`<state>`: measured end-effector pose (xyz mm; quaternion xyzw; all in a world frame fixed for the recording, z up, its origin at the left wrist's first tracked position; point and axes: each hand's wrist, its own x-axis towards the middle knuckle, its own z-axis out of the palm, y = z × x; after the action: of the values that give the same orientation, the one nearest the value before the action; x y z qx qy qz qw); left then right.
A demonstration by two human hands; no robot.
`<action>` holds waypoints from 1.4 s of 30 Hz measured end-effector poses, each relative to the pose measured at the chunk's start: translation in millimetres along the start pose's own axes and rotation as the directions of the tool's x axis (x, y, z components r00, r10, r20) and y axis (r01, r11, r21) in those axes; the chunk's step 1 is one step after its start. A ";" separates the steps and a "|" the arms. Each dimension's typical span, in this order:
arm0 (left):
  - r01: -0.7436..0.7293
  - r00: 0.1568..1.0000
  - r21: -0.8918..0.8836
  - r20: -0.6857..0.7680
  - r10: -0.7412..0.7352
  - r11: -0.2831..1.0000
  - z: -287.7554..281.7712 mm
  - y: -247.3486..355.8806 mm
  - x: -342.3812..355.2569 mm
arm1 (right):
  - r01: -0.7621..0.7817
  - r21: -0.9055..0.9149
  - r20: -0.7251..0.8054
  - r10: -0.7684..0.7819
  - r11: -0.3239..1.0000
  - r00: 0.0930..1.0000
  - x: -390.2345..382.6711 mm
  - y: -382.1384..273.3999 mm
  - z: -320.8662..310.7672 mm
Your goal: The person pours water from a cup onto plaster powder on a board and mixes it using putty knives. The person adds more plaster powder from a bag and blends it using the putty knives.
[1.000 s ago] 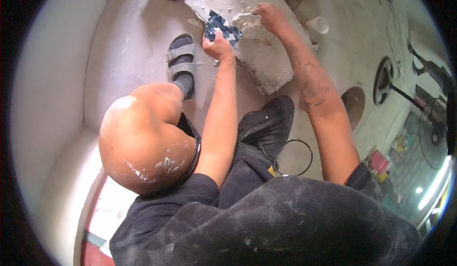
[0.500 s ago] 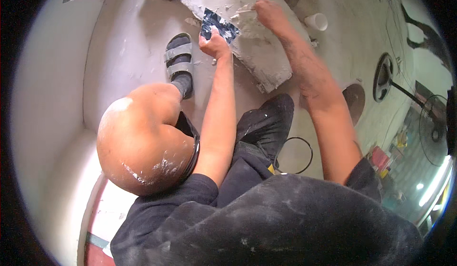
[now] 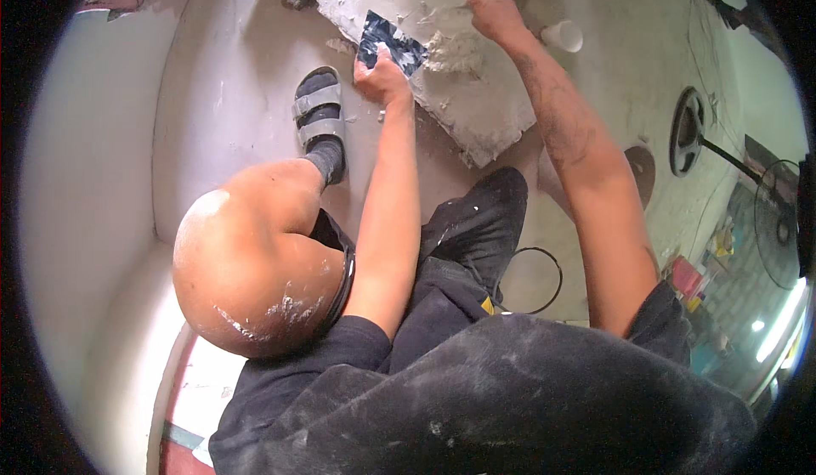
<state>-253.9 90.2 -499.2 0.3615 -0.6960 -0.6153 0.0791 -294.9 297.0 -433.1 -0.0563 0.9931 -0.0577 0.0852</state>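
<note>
Single head-worn fisheye, looking steeply down, close over the knee (image 3: 255, 262). Slab (image 3: 442, 67) sits ahead of the knee, near the top edge.

Putty pile (image 3: 449, 48) on board (image 3: 476, 105), scraper blade (image 3: 389, 43) left of it, cup (image 3: 564, 36) right

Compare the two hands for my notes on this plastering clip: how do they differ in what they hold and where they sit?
The left hand grips a dark, flat blade at the slab's near edge; the right hand sits farther along it, closed on a small tool at the putty pile. Both work over the slab.
</note>
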 end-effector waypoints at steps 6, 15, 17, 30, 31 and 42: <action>-0.026 0.996 -0.017 0.079 0.027 1.000 13.1 5.6 -9.7 | -0.239 -0.001 0.113 0.237 0.971 0.965 -13.0 -4.5 31.9; -0.356 0.882 0.564 0.467 0.068 0.745 1.2 60.5 -13.4 | -0.224 0.090 -0.041 0.228 0.971 0.973 -77.4 14.4 10.7; -0.573 0.811 0.649 0.536 0.234 0.501 -18.1 50.0 22.1 | -0.331 0.243 0.021 0.336 0.912 0.942 -76.0 -12.3 0.6; -0.477 0.849 0.537 0.488 0.206 0.695 -13.3 114.4 -0.4 | -0.565 0.322 0.084 0.572 0.759 0.816 -28.2 -58.3 12.3; -0.472 0.858 0.542 0.464 0.220 0.695 -17.4 113.9 4.6 | -0.518 0.249 0.016 0.531 0.818 0.847 -28.8 -62.9 7.3; -0.425 0.867 0.485 0.461 0.190 0.764 -16.4 117.0 -12.3 | -0.043 0.039 -0.137 0.048 0.998 0.989 -71.5 -43.0 39.1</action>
<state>-283.4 82.2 -384.4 0.1185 -0.8998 -0.4143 -0.0691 -213.7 259.1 -454.4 -0.0281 0.9964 -0.0774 0.0185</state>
